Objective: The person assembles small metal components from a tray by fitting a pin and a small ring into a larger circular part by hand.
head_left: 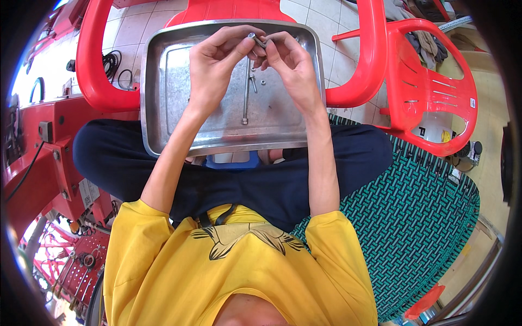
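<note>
Over the far part of a shallow steel tray [174,92], both hands meet around a small metal bolt [252,36]. My left hand [215,62] pinches it between thumb and fingers near its head. From the other side, my right hand [293,62] closes its thumb and fingertips on the same bolt; the fingers hide much of it. Below them in the tray lie a long thin bolt [246,108], a shorter bolt [253,84] and a small nut [263,82].
The tray rests on a red plastic chair [359,87] in front of my crossed legs. Another red chair [429,87] stands at the right, beside a green woven seat [402,228]. Red machinery [60,146] crowds the left, and a coiled black cable [111,65] lies on the tiles.
</note>
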Available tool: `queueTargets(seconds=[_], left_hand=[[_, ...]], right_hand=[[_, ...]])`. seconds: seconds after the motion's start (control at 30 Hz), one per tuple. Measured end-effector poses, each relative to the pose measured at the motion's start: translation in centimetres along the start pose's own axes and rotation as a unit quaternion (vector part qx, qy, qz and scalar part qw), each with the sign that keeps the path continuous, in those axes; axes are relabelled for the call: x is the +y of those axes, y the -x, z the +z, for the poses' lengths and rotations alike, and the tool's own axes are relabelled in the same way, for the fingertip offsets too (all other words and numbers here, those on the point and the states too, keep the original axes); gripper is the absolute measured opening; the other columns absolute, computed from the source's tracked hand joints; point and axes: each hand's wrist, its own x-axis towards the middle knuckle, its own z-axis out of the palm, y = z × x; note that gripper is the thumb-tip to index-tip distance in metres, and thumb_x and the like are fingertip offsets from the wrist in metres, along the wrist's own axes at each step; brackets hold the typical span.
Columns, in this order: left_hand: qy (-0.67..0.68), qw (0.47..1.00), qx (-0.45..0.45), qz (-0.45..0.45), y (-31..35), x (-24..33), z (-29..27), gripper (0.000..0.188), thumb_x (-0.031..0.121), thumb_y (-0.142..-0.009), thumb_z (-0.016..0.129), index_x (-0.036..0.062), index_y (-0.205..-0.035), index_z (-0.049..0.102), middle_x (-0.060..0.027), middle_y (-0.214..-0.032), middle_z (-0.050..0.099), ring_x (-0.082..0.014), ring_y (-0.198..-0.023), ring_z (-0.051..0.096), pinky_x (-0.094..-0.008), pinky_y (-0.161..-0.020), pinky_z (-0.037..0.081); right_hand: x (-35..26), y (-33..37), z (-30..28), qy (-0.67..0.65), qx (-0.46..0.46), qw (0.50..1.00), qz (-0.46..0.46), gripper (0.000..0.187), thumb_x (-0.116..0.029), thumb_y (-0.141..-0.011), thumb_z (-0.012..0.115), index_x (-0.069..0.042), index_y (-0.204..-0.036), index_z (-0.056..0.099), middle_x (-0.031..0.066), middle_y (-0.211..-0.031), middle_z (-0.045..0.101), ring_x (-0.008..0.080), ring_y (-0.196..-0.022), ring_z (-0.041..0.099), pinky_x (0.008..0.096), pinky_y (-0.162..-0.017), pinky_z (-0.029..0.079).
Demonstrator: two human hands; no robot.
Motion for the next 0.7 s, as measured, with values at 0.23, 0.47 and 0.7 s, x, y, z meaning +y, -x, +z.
queueTargets(seconds=[0.23,0.47,0.7], left_hand=[[-0.061,0.998,-0.019,0.016,0.0,0.0,0.0,0.02,0.007,-0.094,0.073,0.0097,-0.112,0.079,-0.0021,-0.11,0.07,-0.0088,-0.09,0.064,-0.0259,-0.077,0.055],[-0.081,0.997,-0.006,0.004,0.1,0.0,-0.3,0.019,0.003,-0.096,0.069,0.0027,-0.114,0.075,-0.0064,-0.119,0.066,-0.0126,-0.103,0.064,-0.027,-0.081,0.052],[-0.067,0.997,0.006,0.033,0.0,-0.2,0.0,0.023,0.006,-0.089,0.078,0.0108,-0.11,0.081,0.0005,-0.104,0.065,-0.0069,-0.086,0.06,-0.0247,-0.077,0.055]], right_hand=[[1.0,0.1,-1.3,-0.065,-0.058,0.994,0.061,0.052,-0.048,-0.11,0.042,-0.002,-0.114,0.065,0.0044,-0.091,0.068,0.0127,-0.086,0.064,0.03,-0.08,0.05],[0.3,-0.1,0.3,-0.042,0.016,0.999,0.012,0.053,-0.052,-0.109,0.042,-0.004,-0.103,0.064,0.0033,-0.083,0.067,0.0129,-0.078,0.065,0.0277,-0.073,0.051],[0.4,0.1,0.1,-0.093,-0.008,0.994,0.048,0.05,-0.049,-0.109,0.043,-0.004,-0.112,0.065,0.0039,-0.088,0.067,0.0124,-0.083,0.065,0.0283,-0.077,0.05]])
